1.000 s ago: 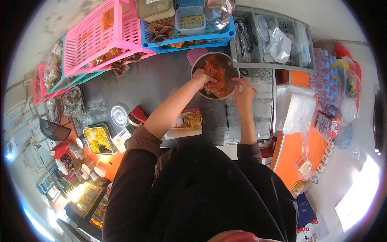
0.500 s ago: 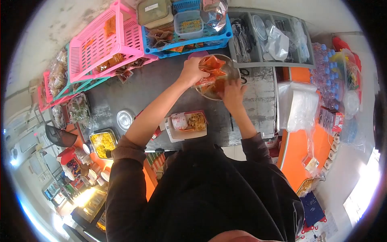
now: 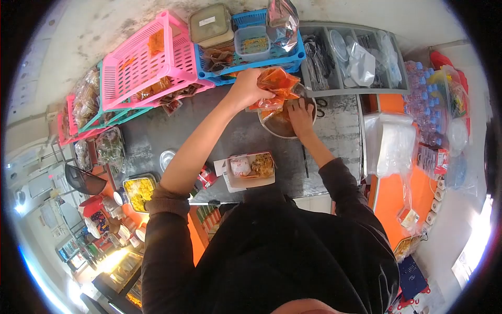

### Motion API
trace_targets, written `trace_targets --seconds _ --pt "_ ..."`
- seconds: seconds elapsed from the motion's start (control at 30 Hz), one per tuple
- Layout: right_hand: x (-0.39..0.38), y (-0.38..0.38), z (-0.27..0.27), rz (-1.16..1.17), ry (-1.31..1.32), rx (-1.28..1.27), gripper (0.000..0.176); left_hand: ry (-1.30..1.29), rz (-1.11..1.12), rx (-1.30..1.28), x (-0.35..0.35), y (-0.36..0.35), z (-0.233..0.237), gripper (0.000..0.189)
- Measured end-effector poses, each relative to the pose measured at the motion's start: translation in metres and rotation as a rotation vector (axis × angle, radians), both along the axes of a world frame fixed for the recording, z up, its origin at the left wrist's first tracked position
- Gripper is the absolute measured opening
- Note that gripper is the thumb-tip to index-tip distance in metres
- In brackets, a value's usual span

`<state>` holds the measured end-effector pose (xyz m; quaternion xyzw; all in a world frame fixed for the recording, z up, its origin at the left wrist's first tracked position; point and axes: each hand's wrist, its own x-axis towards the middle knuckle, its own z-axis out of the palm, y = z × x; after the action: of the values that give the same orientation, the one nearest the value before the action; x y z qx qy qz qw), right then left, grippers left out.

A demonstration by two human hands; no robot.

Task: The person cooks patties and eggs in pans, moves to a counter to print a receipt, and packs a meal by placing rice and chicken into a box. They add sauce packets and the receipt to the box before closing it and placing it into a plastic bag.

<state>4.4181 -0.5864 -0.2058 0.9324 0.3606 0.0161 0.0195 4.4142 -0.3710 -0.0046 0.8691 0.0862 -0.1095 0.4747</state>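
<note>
My left hand (image 3: 244, 93) is closed on a bunch of clear plastic packets (image 3: 277, 86) with orange-red contents, held over the left side of a round metal bowl (image 3: 282, 135). Inside the bowl, my right hand (image 3: 301, 119) reaches down with its fingers stretched out and a little apart. What lies under those fingertips is hard to make out. Nearer to me on the dark counter stands an open paper food box (image 3: 254, 182), holding a white wrapped portion marked "RICE" (image 3: 240, 167) and a brownish crumbly food (image 3: 262, 165).
Black-handled scissors (image 3: 320, 108) lie right of the bowl. Behind are a pink basket (image 3: 141, 63), a blue basket (image 3: 246, 64) and a grey divided tray (image 3: 340, 88) of cutlery. A red can (image 3: 207, 177) stands beside my left forearm. Plastic bags (image 3: 395, 144) hang at the right.
My right hand has moved further into the bowl. My left hand still grips the packets, now slightly spread. The whole view has shifted a little, revealing more of the red can.
</note>
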Motion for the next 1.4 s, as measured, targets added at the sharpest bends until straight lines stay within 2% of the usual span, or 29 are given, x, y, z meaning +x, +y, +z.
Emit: trace_targets --seconds 0.1,0.17,0.2,0.27,0.3,0.37,0.43,0.5,0.57,0.6,0.63,0.7,0.73,0.83,0.87,0.9,0.93,0.97,1.03,1.07,1.1,1.17,1.2,1.23,1.27,1.3,1.33,1.4 --pt "0.007 -0.008 0.020 0.092 0.016 0.058 0.016 0.002 -0.005 -0.018 0.001 0.001 -0.003 0.042" --pt "0.007 -0.008 0.054 -0.022 0.153 0.194 0.013 -0.011 -0.001 -0.023 0.003 0.002 -0.003 0.043" --pt "0.008 -0.008 0.054 -0.017 0.154 0.194 0.013 -0.009 0.015 -0.034 0.003 0.001 -0.002 0.043" --pt "0.010 -0.009 0.052 -0.211 0.447 0.488 0.015 -0.004 0.031 -0.044 0.004 0.000 -0.001 0.043" --pt "0.006 -0.003 0.052 -0.213 0.449 0.488 0.015 -0.023 0.051 -0.073 0.006 0.000 -0.003 0.044" --pt "-0.006 0.017 0.051 -0.506 0.611 0.897 0.015 -0.046 0.069 -0.100 0.010 0.000 -0.009 0.046" --pt "-0.009 0.026 0.036 -0.462 0.596 0.902 0.019 -0.126 0.054 -0.088 0.013 0.001 -0.016 0.046" --pt "-0.012 0.037 0.034 -0.414 0.583 0.914 0.022 -0.091 0.068 -0.106 0.013 -0.002 -0.007 0.046" --pt "-0.020 0.048 0.044 -0.351 0.341 0.668 0.032 -0.054 0.079 -0.120 0.013 -0.004 0.002 0.046" --pt "-0.014 0.045 0.031 -0.374 0.450 0.648 0.052 -0.050 0.053 -0.085 0.013 -0.004 0.004 0.046" --pt "-0.006 0.041 0.025 -0.372 0.449 0.653 0.052 -0.047 0.028 -0.053 0.013 -0.004 0.003 0.046" --pt "0.009 0.032 0.012 -0.299 0.642 0.459 0.073 -0.081 0.044 -0.090 0.012 -0.006 0.006 0.045" --pt "0.013 0.032 0.005 -0.285 0.588 0.361 0.082 -0.024 0.040 -0.064 0.013 -0.007 0.014 0.044" --pt "0.013 0.034 -0.014 -0.173 0.453 0.213 0.081 0.041 0.028 -0.034 0.012 -0.011 0.015 0.044" --pt "0.011 0.034 -0.019 -0.171 0.448 0.212 0.081 0.049 0.019 -0.025 0.012 -0.012 0.014 0.045" --pt "0.009 0.036 -0.018 -0.175 0.328 0.274 0.075 0.042 0.021 -0.024 0.010 -0.014 0.015 0.045" --pt "0.009 0.037 -0.017 -0.177 0.206 0.337 0.069 -0.041 0.017 -0.064 0.007 -0.017 0.015 0.045" --pt "0.013 0.033 -0.015 -0.173 0.199 0.340 0.069 -0.124 0.013 -0.103 0.005 -0.019 0.015 0.046" --pt "0.019 0.018 0.002 -0.319 0.677 0.462 0.048 -0.181 -0.001 -0.070 0.003 -0.023 0.011 0.049" --pt "0.010 0.014 0.001 -0.334 0.524 0.717 0.033 -0.208 0.003 -0.056 0.000 -0.027 0.013 0.049" --pt "0.005 0.010 0.012 -0.337 0.527 0.714 0.033 -0.230 0.005 -0.045 -0.004 -0.032 0.018 0.050" --pt "-0.001 0.002 0.049 -0.510 0.550 0.825 0.033 -0.208 -0.034 -0.011 -0.014 -0.042 0.023 0.046" --pt "-0.004 -0.001 0.050 -0.653 0.647 0.871 0.033 -0.285 0.042 -0.063 -0.018 -0.050 0.019 0.038" --pt "-0.006 -0.001 0.057 -0.659 0.641 0.870 0.033 -0.361 0.119 -0.115 -0.020 -0.057 0.013 0.031" --pt "-0.008 0.001 0.063 -0.703 0.640 1.050 0.030 -0.336 0.175 -0.275 -0.022 -0.063 -0.002 0.033" --pt "-0.010 0.001 0.068 -0.741 0.636 1.231 0.028 -0.337 0.171 -0.278 -0.025 -0.067 -0.006 0.033" --pt "-0.009 0.000 0.067 -0.742 0.632 1.231 0.028 -0.321 0.199 -0.220 -0.029 -0.072 -0.010 0.034" --pt "-0.006 0.000 0.065 -0.610 0.486 1.019 0.026 -0.309 0.227 -0.162 -0.034 -0.081 -0.025 0.036"
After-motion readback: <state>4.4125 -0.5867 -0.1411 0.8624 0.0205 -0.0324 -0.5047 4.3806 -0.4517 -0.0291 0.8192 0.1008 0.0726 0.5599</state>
